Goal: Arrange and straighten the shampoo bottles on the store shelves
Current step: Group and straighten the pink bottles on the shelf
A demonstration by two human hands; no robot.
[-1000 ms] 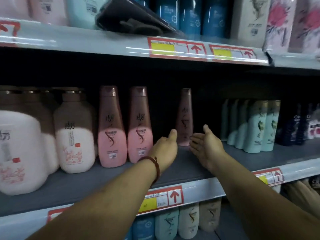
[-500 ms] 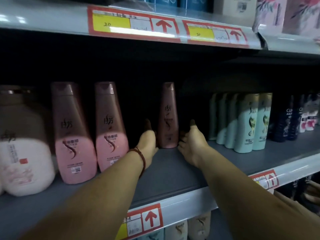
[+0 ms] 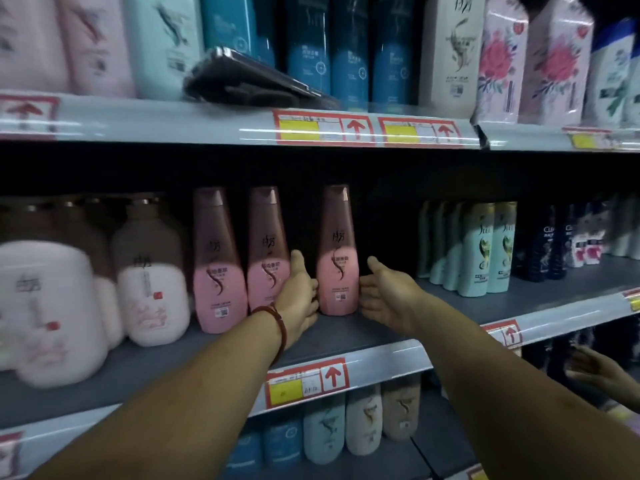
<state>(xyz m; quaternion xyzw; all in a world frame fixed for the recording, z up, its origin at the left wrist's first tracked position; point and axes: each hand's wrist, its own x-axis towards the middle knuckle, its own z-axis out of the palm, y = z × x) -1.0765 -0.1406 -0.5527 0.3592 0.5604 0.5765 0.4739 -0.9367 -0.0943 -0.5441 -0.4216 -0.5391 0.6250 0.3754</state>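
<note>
On the middle shelf (image 3: 346, 336): we are reaching in over the grey board with both arms.
Pump bottles (image 3: 149, 271): the big white-and-pink ones are standing in a blurred group at the far left.
Green bottles (image 3: 479, 251): they are standing in a tight row well to the right.
Pink pair (image 3: 218, 271): two bottles are standing upright side by side, just left of our left hand.
Third pink bottle (image 3: 337, 251): it is standing upright between our hands, apart from the pair.
Right hand (image 3: 382, 292): we are pressing straight fingers against the bottle's right side, thumb raised.
Left hand (image 3: 299, 292): we are touching the bottle's left side; we cannot tell whether the bent fingers are gripping.
Red bracelet (image 3: 277, 320): it is circling our left wrist.
</note>
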